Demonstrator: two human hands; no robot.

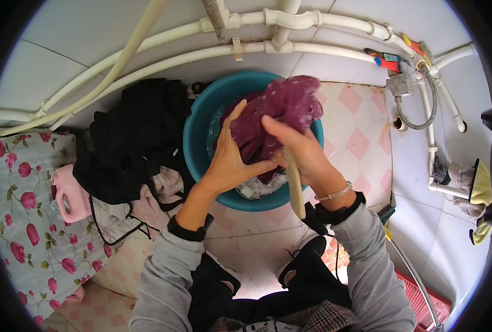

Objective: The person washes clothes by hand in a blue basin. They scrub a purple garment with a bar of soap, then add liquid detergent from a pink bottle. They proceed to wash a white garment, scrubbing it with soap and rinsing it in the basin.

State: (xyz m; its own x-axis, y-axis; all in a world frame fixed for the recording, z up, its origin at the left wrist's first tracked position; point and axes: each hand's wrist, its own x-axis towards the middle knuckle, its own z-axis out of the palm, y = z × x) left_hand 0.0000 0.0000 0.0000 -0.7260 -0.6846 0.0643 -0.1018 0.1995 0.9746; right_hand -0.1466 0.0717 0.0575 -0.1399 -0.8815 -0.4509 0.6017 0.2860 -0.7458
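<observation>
A wet maroon garment [290,102] is bunched up over a round teal basin [201,105]. My left hand [224,157] curves round the near left side of the cloth, its thumb and fingers wide around the fabric. My right hand [301,149] is closed on the garment's right side, the thumb lying on top. A pale beige handle [294,191] sticks out below my right palm, pointing toward me; its other end is hidden. Water shows at the basin's left inside, and a light patterned cloth [262,185] lies in the basin's near part.
Left of the basin lies a pile of black clothes [138,124], with a pink plastic jug [70,193] and a flowered cover [33,221] beyond. White pipes [246,52] run along the back wall. A red crate [423,299] and a green brush [387,213] are at the right.
</observation>
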